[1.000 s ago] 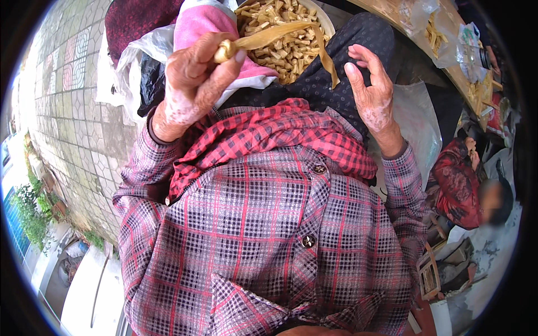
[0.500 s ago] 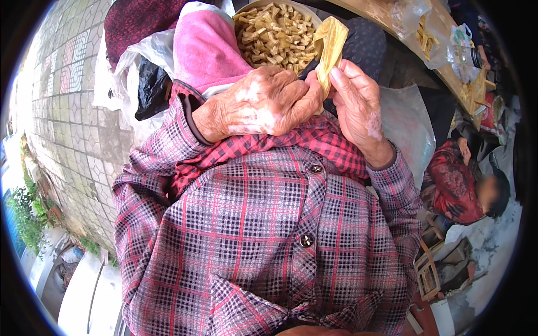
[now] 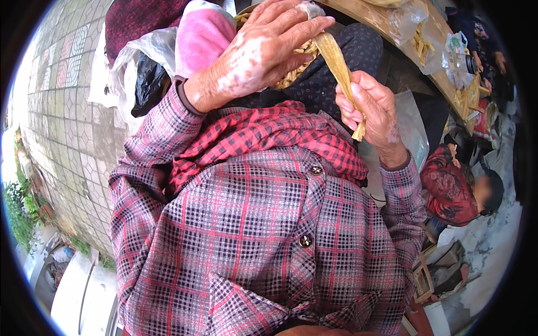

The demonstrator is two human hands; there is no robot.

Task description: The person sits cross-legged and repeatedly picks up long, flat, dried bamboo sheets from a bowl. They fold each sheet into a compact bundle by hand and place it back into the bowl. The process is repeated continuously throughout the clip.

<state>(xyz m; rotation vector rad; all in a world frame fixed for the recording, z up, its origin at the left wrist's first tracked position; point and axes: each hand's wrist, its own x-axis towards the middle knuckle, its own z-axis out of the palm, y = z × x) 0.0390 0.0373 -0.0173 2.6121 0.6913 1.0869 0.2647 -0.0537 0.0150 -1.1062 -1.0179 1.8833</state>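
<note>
Head view: a flat, yellowish-tan strip [image 3: 335, 59] runs slantwise between the two hands, above the person's lap. The right hand [image 3: 370, 109] grips it between thumb and bent fingers, and a short end sticks out on the near side of that grip. The left hand [image 3: 260, 53] is farther off and to the left, its back up and its fingers stretched out to the right; the strip's far end goes in under these fingers, and whether they pinch it cannot be told. Something whitish, too unclear to name, shows at the left fingertips.

Beyond and partly behind the left hand lies a heap of short tan pieces [image 3: 291, 77] in a round container [image 3: 246, 10], mostly hidden. A pink cloth [image 3: 204, 42] lies just left of it, with a clear plastic bag [image 3: 157, 47] and a black bag [image 3: 148, 84] farther left. On the far right a wooden bench [image 3: 370, 19] carries more tan pieces [image 3: 421, 45]. Near the right edge another person in a red patterned top [image 3: 447, 185] sits.
</note>
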